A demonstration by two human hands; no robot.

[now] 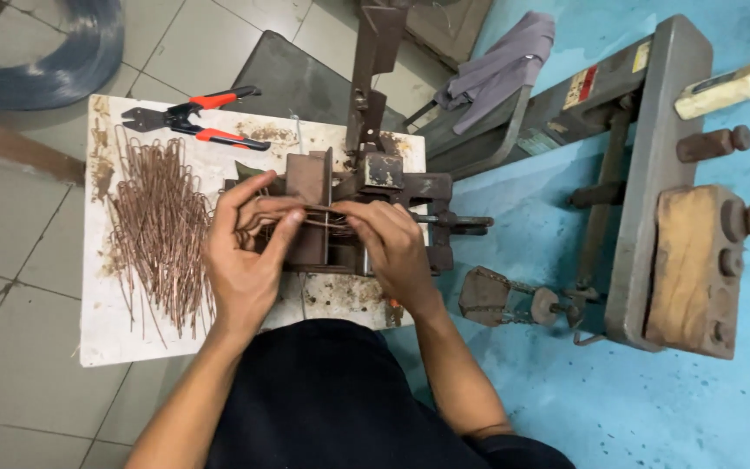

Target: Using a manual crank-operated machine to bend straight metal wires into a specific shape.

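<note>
My left hand (249, 252) and my right hand (392, 243) meet over a rusty metal bending jig (375, 178) on a white board (101, 330). Both pinch a thin copper-coloured bent wire (323, 219) that runs between the fingertips against the jig's upright plate. A heap of similar hairpin-shaped wires (162, 230) lies just left of my left hand. My dark-clothed lap fills the bottom of the view.
Red-handled cutters (197, 122) lie at the board's far edge. A coil of grey wire (62, 52) sits on the tiled floor at top left. A heavy rusty machine frame (653, 174) with a wooden block (692, 269) stands on the blue floor at right, and a grey cloth (501, 65) drapes over it.
</note>
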